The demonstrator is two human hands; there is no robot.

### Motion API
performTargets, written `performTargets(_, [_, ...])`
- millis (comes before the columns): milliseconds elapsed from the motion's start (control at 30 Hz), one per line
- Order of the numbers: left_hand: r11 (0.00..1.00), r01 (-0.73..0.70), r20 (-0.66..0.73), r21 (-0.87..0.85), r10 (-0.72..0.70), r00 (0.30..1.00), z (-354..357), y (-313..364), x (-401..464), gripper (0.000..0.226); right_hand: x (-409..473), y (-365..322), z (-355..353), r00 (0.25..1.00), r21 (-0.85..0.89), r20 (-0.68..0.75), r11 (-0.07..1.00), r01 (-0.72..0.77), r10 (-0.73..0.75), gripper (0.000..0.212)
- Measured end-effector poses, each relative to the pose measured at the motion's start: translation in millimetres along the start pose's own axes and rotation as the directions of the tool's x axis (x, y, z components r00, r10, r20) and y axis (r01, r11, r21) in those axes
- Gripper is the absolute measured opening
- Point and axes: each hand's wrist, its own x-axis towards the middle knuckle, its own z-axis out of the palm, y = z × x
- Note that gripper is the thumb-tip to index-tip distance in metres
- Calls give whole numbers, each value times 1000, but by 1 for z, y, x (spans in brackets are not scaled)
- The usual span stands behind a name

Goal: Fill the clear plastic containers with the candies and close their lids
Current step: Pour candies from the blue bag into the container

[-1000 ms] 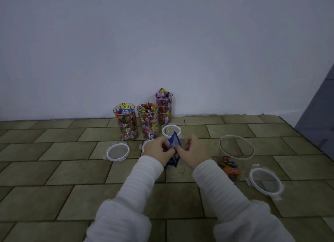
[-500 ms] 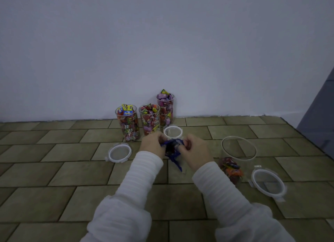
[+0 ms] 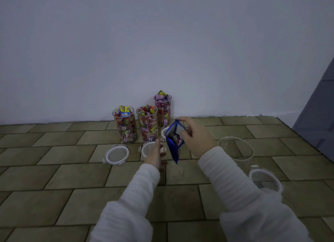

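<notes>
Sitting on tiled floor by the wall: three tall clear containers packed with wrapped candies, lids off. In front lie round lids, leftmost lid, second lid partly behind left hand, whose fingers look loosely straight and hold nothing. Right hand pinches an opened blue candy bag by its top edge, candies visible inside, bag hanging between both hands. Further right a wide empty clear container, then its lid on floor near the right sleeve
</notes>
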Motion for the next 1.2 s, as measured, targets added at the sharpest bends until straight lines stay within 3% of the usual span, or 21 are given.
performTargets(100, [960, 179, 165, -217, -144, 976, 13, -10, 4, 58, 5, -4, -16, 998, 64, 18, 996, 62, -64, 45])
performTargets(233, [836, 229, 278, -499, -95, 956, 29, 0, 3, 47, 11, 0, -37, 997, 102, 24, 992, 69, -72, 44])
performTargets(333, [781, 215, 287, -587, -48, 957, 39, 10, 0, 37, 12, 11, -54, 998, 94, 0, 994, 56, -57, 35])
performTargets(533, [772, 157, 210, -615, -31, 977, 60, 19, 11, 49, 7, 35, -78, 1000, 242, -25, 970, 24, -18, 27])
performTargets(733, [818, 32, 141, -574, 60, 988, 78, 20, 8, 29, 1, 58, -90, 990, 472, -14, 874, -117, 140, 24])
performTargets(1000, [867, -109, 22, -487, 137, 990, 80, 28, 4, 25, -8, 80, -87, 959, 625, -110, 768, -137, 260, 11])
performTargets(1200, [877, -186, -45, -443, 185, 982, 81, 36, -5, 13, -12, 87, -97, 973, 650, -66, 750, -125, 220, 9])
